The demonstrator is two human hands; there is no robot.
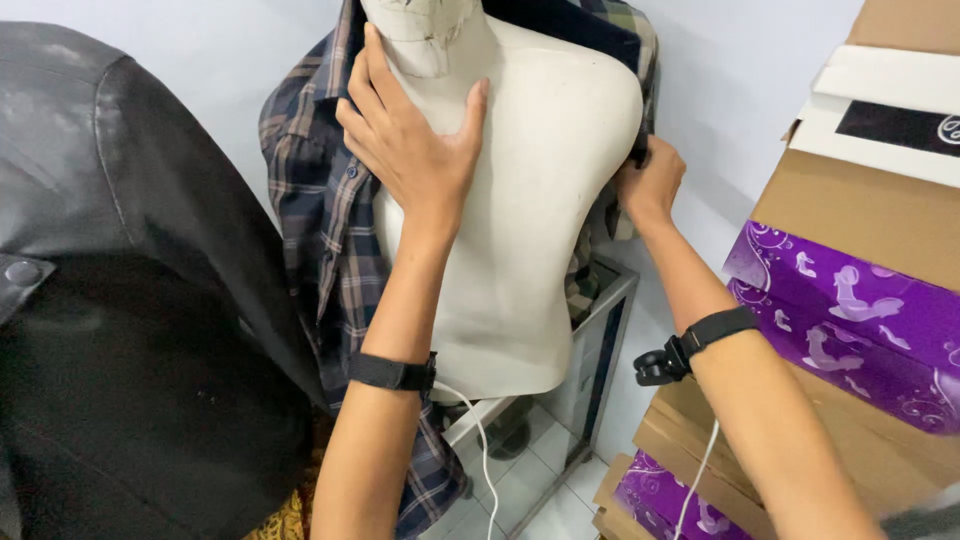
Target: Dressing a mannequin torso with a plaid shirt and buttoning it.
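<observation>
Both arms reach forward and up, each with a black band at the wrist. The left hand lies flat with fingers spread, thumb out. The right hand is curled in a pinch.

Brown cardboard boxes stacked at right, purple swirl-patterned bands across them. White package with black label on top. Purple-banded box lower down.

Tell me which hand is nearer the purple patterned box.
Right. The right hand grips the plaid shirt beside the purple patterned box; the left hand rests across the mannequin torso.
</observation>
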